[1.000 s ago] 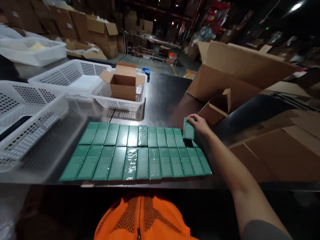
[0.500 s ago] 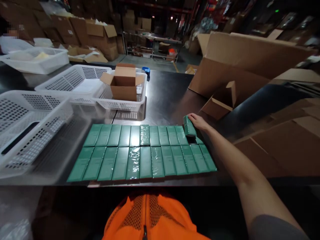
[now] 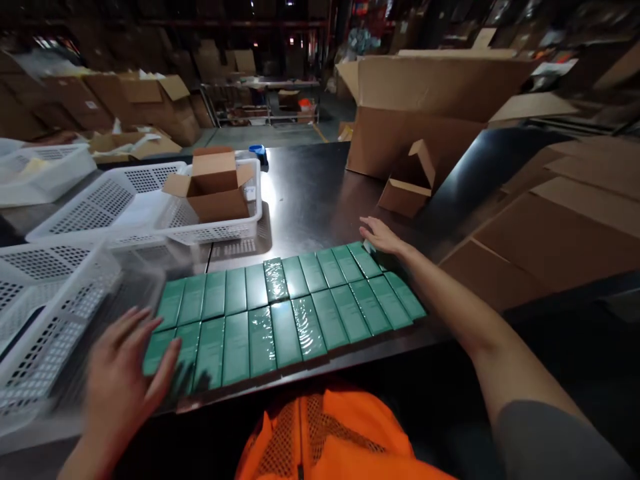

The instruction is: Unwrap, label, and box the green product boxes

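Light, stiff, film-slick green boxes [image 3: 285, 313] near the table's front edge; right hand [image 3: 383, 237] fingers flat on the far-right one, left hand [image 3: 123, 373] spread wide, best gripped by the long sides.

two rows of flat boxes [image 3: 280, 313] are lying side by side on the table [image 3: 315, 193], near its front edge. baskets [image 3: 50, 293] are sitting to their left, a small carton [image 3: 213, 187] inside one behind them, large cartons [image 3: 425, 107] standing behind right.

Warehouse, stacked cardboard boxes [image 3: 150, 100], pallet racking [image 3: 260, 93]
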